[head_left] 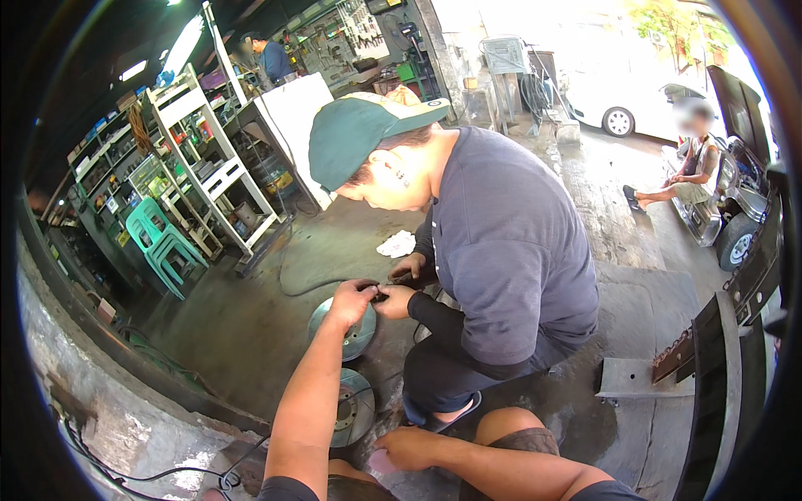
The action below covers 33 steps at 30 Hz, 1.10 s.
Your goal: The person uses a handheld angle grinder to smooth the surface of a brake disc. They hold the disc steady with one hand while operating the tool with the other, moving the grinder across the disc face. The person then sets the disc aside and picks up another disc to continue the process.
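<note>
My left hand (351, 302) reaches forward, its fingers pinched at a small dark part (380, 296) whose kind I cannot make out. A co-worker's hand (396, 302) grips the same part from the right. Low in front of me, my right hand (407, 449) is closed on a thin pink piece (382, 462), perhaps a pad or sheet; its exact kind does not show. Beneath my left arm lie two round metal brake discs, the farther disc (361, 337) partly behind my hand and the nearer disc (361, 417) beside my forearm.
The co-worker (518, 242) in a dark shirt squats close on my right. A crumpled white cloth (396, 244) and a dark hose (292, 292) lie on the floor. Green stacked chairs (159, 238) and a white shelf rack (221, 179) stand left; a metal bracket (639, 377) is right.
</note>
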Each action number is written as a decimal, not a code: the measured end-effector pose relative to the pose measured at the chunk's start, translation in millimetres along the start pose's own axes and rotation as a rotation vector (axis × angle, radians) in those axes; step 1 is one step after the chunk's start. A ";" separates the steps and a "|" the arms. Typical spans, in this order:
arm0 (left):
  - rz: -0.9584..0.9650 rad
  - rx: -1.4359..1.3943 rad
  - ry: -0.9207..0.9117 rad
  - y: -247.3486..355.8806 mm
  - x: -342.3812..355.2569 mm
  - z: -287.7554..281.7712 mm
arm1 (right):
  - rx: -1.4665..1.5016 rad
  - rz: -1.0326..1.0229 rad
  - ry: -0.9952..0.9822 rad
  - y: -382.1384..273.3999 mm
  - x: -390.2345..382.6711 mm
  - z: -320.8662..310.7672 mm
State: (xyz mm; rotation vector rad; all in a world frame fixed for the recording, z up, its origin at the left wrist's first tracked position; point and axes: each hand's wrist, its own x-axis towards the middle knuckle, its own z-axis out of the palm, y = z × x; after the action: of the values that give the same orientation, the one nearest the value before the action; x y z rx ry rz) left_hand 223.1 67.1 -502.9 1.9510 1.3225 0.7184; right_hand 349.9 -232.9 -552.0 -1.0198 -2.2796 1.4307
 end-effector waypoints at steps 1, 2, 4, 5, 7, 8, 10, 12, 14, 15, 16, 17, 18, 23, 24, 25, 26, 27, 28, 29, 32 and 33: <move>0.012 0.018 0.012 3.7 -2.1 4.7 | 0.008 0.019 -0.015 -1.1 -0.1 -1.2; -0.009 0.031 -0.010 6.5 -2.6 6.7 | -0.001 0.012 -0.005 -2.4 -1.2 -1.2; 0.002 0.084 -0.034 11.5 -4.0 10.3 | -0.020 -0.001 0.015 -3.6 -2.9 -0.9; 0.006 0.111 -0.048 11.9 -4.6 12.0 | -0.026 0.010 0.007 -3.2 -2.0 -0.3; 0.026 0.137 -0.014 6.2 -2.8 15.6 | -0.037 0.032 -0.006 -1.9 0.4 0.7; 0.036 0.151 0.002 4.9 -3.1 17.2 | -0.031 0.030 -0.004 -0.7 0.8 1.4; 0.035 0.148 0.035 2.0 -4.7 19.4 | -0.019 0.025 -0.001 1.4 1.2 2.6; 0.016 0.126 0.058 5.6 -7.4 21.7 | -0.036 0.024 -0.012 1.3 1.7 1.1; -0.024 0.089 0.077 10.0 -10.3 20.4 | -0.047 0.016 -0.015 1.3 2.5 1.5; -0.004 0.091 0.077 8.0 -10.1 19.9 | -0.048 0.008 -0.011 2.6 2.9 2.8; 0.017 0.093 0.078 4.5 -9.2 19.7 | -0.050 0.000 -0.007 3.6 3.4 3.9; 0.038 0.094 0.078 5.0 -9.6 19.2 | -0.053 -0.002 -0.005 4.3 3.7 4.6; 0.026 0.101 0.082 5.5 -10.1 18.8 | -0.056 -0.003 -0.003 4.8 4.1 5.0; -0.028 0.086 0.056 4.5 -4.6 16.6 | -0.040 -0.028 -0.026 11.3 8.3 7.6; -0.019 0.070 0.057 3.2 -4.3 16.0 | -0.046 -0.024 -0.024 10.9 8.3 8.5; -0.010 0.054 0.059 1.9 -4.1 15.7 | -0.052 -0.020 -0.023 10.7 8.2 9.1; -0.001 0.037 0.060 1.6 -4.7 15.0 | -0.047 -0.013 -0.020 10.1 7.7 9.8; 0.021 0.051 0.064 -2.4 -2.4 14.6 | -0.042 -0.006 -0.018 9.7 7.1 10.4; 0.043 0.065 0.068 -8.5 1.6 14.6 | -0.038 0.000 -0.016 9.6 6.7 11.2; 0.067 0.078 0.069 -6.9 2.6 15.6 | -0.042 0.003 -0.003 10.8 6.5 12.4; 0.118 0.139 0.083 -1.8 1.8 20.4 | -0.049 0.010 0.008 13.5 6.5 14.5; 0.127 0.170 0.099 -1.6 1.4 22.1 | -0.045 0.012 -0.007 12.7 6.5 13.6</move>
State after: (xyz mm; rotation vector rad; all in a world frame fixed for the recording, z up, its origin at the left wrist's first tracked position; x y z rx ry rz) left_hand 239.2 64.1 -517.9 2.1748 1.3666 0.7952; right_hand 343.0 -234.3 -570.5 -1.0449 -2.3246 1.3948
